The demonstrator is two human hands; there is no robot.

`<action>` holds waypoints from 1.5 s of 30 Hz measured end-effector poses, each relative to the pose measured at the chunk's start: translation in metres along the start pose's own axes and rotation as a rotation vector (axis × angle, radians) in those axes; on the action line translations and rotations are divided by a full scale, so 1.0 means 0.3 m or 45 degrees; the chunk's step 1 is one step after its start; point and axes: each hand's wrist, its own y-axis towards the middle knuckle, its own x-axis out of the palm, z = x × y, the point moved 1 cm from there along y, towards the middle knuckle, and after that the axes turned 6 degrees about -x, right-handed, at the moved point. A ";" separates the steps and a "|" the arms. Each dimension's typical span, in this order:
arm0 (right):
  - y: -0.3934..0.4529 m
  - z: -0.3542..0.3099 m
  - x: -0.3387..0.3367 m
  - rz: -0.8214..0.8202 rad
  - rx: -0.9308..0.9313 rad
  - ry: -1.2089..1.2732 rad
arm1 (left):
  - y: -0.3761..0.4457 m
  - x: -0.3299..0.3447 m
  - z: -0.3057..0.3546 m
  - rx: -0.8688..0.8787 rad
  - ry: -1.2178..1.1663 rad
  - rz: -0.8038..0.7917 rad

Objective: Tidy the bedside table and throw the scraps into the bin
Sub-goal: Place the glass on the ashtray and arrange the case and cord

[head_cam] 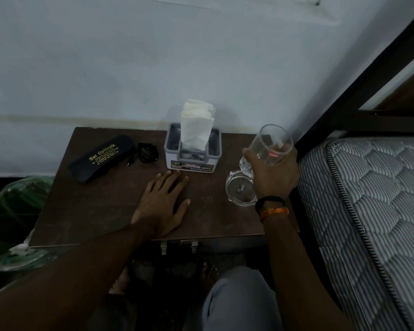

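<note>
The dark brown bedside table (93,211) fills the middle of the view. My left hand (163,201) lies flat on its top, fingers straight, just in front of the grey tissue box (193,161) with white tissues standing up in it. My right hand (270,173) grips a clear drinking glass (274,143), tilted and held above the table's right side. A clear glass ashtray (239,189) sits directly left of that hand. A black spectacle case (101,158) and a coiled black cable (147,152) lie at the back left.
A bin lined with a green plastic bag (12,211) stands on the floor left of the table, some white scraps in it. A striped mattress (373,211) and dark bed frame (359,82) border the table's right. The wall is close behind. My feet are below the front edge.
</note>
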 end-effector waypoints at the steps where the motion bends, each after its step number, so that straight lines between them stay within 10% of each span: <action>1: -0.018 0.015 -0.004 -0.011 0.009 -0.015 | 0.001 0.000 0.002 0.000 0.001 -0.006; 45: -0.178 0.251 0.018 -0.388 0.000 -0.146 | -0.009 0.009 -0.005 0.001 -0.013 -0.006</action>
